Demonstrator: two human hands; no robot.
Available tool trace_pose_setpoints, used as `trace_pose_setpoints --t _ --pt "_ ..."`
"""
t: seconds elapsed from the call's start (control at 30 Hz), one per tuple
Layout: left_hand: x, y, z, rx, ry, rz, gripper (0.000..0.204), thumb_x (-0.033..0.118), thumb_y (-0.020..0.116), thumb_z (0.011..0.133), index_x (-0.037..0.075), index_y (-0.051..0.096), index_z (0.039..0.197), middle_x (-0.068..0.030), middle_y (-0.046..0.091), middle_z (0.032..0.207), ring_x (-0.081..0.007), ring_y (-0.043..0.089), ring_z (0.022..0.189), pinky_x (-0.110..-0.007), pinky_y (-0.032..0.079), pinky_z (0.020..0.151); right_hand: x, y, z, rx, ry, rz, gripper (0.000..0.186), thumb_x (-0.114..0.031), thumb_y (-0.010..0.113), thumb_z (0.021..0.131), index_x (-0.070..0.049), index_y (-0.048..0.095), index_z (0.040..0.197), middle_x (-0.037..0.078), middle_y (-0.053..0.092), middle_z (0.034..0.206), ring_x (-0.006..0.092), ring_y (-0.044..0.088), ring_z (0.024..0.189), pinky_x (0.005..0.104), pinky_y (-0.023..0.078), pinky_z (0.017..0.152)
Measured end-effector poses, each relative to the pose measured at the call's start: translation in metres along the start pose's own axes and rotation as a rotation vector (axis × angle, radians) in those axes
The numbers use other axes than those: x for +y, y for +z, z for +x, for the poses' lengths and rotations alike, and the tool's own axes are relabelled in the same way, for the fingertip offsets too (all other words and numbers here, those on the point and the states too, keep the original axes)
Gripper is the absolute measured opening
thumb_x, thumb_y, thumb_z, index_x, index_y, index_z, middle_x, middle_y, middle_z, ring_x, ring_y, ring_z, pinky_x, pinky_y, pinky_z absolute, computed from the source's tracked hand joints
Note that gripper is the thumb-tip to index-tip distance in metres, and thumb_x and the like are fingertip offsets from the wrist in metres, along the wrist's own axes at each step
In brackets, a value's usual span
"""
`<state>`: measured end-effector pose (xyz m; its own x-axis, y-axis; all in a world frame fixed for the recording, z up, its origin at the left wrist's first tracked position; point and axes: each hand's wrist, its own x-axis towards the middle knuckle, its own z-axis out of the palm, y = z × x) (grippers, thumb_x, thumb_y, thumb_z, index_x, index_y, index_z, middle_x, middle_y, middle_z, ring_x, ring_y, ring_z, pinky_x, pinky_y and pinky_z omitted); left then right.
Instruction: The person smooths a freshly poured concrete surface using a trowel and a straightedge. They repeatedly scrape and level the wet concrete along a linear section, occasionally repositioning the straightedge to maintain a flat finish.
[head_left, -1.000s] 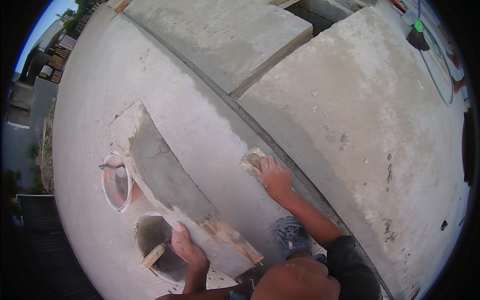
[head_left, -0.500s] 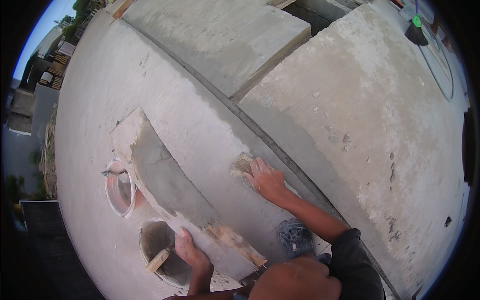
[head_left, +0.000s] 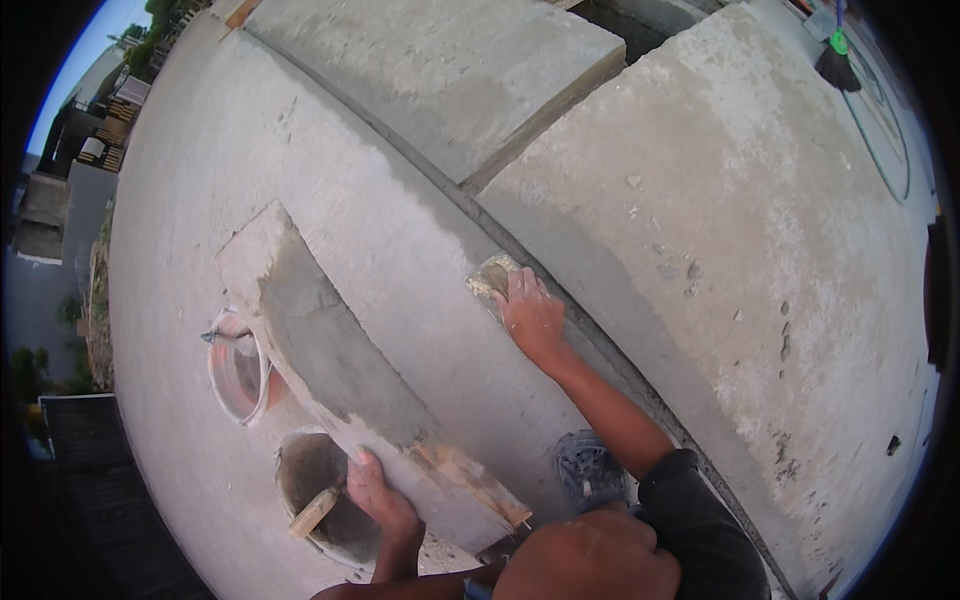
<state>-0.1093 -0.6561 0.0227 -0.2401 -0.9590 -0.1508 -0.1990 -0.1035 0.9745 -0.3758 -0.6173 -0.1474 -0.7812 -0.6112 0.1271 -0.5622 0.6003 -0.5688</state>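
Observation:
My right hand (head_left: pixel 530 315) is closed on a cement-smeared, yellowish sponge (head_left: pixel 490 281), pressed to the pale concrete beside the dark groove. A long wooden board (head_left: pixel 245 245), its top spread with grey mortar (head_left: pixel 335 350), lies slantwise to the left. At its near left edge my left hand (head_left: pixel 378 495) grips the board, thumb up along the side; its other fingers are hidden. Beside that hand stands a bucket (head_left: pixel 290 462) with grey mix inside. A wooden-handled tool (head_left: pixel 315 512) leans in it; its head is hidden.
Behind the bucket stands a clear-walled, reddish pail (head_left: pixel 213 372) with a tool across its rim. The groove (head_left: pixel 540 275) runs diagonally between concrete slabs (head_left: pixel 700 200). An opening (head_left: pixel 640 25) gapes at the far side. A broom (head_left: pixel 838 65) and a hose (head_left: pixel 900 170) are far right.
My right hand has slid the sponge forward and slightly right, closer to the groove. My left hand keeps its place at the board's edge.

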Motion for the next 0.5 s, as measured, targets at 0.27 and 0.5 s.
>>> trace_pose_setpoints --t 0.27,0.5 --pt "0.003 0.0 -0.001 -0.01 -0.016 -0.027 0.045 0.034 0.052 0.109 -0.006 0.058 0.131 -0.012 0.065 0.119 -0.0177 0.061 0.107 -0.032 0.048 0.095 -0.013 -0.006 -0.021 -0.03 -0.106 -0.036 0.034 -0.038 0.068 0.097 -0.006 0.059 0.105 0.008 0.061 0.099 0.0249 0.07 0.089 0.0402 0.057 0.061" --pt "-0.002 -0.005 0.0 0.028 -0.016 -0.028 0.044 0.031 0.053 0.109 -0.005 0.058 0.133 -0.0104 0.065 0.12 -0.0155 0.06 0.106 -0.03 0.047 0.095 -0.023 -0.013 -0.048 -0.171 -0.184 -0.055 0.035 -0.039 0.067 0.098 -0.006 0.059 0.106 0.009 0.062 0.101 0.0246 0.071 0.091 0.0377 0.058 0.06"
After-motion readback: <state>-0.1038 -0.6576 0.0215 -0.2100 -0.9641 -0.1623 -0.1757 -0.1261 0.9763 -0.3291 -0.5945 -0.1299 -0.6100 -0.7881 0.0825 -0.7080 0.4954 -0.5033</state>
